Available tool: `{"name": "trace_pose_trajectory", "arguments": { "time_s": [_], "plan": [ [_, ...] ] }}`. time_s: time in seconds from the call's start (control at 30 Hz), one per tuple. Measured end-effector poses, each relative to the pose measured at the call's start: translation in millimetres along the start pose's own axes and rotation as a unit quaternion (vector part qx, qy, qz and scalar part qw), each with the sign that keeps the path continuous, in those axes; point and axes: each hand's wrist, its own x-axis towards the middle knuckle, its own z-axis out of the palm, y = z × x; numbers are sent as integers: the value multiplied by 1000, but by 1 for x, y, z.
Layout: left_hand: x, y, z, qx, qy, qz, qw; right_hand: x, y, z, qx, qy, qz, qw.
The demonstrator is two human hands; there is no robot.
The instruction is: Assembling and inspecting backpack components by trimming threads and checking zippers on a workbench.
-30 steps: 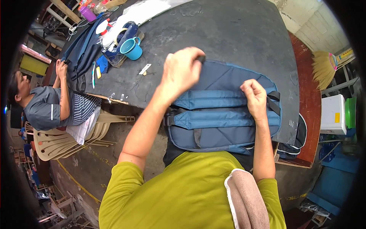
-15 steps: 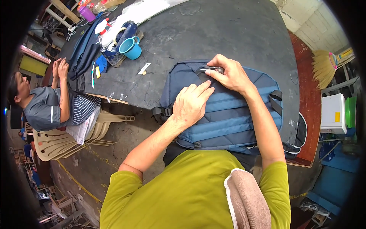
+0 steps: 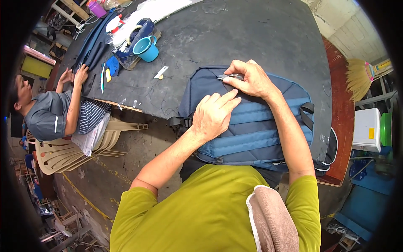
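A dark navy backpack (image 3: 252, 128) with lighter blue straps lies on the table in front of me. My right hand (image 3: 252, 80) is closed around small metal thread snips (image 3: 226, 77), their pointed tip just above the fabric near the bag's far left part. My left hand (image 3: 215, 112) rests on the backpack below the snips, index and middle fingers stretched out and the others bent. Nothing shows in it, though its palm side is hidden. A black strap buckle (image 3: 181, 122) hangs at the bag's left edge.
On the dark table (image 3: 252, 33) stand a turquoise mug (image 3: 146, 49) and a spray bottle (image 3: 114, 25). A white blade-like piece (image 3: 160, 72), a toothbrush (image 3: 102, 79) and blue cloth (image 3: 112, 66) lie nearby. A person (image 3: 50, 107) sits at the left by stacked chairs (image 3: 63, 157).
My right hand and the snips have shifted slightly, the tip moving left over the fabric. My left hand has slid a little right. The seated person's hands have lowered toward the table.
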Motion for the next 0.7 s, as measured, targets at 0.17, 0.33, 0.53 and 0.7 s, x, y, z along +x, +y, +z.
{"name": "trace_pose_trajectory", "arguments": {
  "time_s": [0.17, 0.33, 0.53, 0.7],
  "plan": [
    [0, 0, 0, -5, 5, 4, 1000, -1, 2, 4, -10, -6, 3, 1000],
    [1, 3, -5, -11, 9, -12, 1000, -2, 11, 11, 156, 47, 27, 986],
    [46, -10, -37, -191, 141, -113, 965, -13, 45, 14, 299, 115, 93, 943],
    [101, -110, -38, -510, 92, -442, 732, -10, 36, 20, 297, 136, 86, 941]
  ]
}}
